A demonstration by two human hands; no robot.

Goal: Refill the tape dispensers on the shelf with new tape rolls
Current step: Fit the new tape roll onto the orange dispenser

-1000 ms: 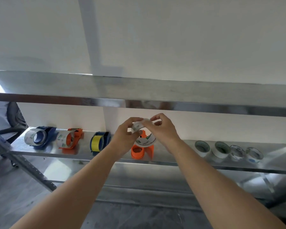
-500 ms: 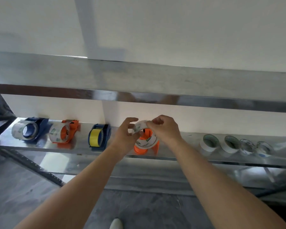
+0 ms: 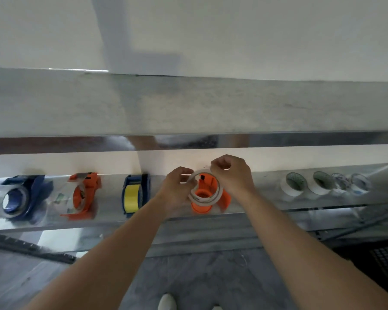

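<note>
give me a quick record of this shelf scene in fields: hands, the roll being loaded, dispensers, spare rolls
left hand: grips the left side of the tape roll
right hand: pinches the roll's top edge
tape roll: ringed round the hub of the orange dispenser; cannot tell if seated
other dispensers: far blue dispenser, second orange dispenser, blue dispenser with yellow tape, all to the left, each loaded
spare rolls: four in a row at the right end of the shelf

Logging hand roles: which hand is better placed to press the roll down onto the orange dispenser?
Left, probably: the left hand grips the roll's side over the orange dispenser, while the right hand only pinches its top edge.
</note>
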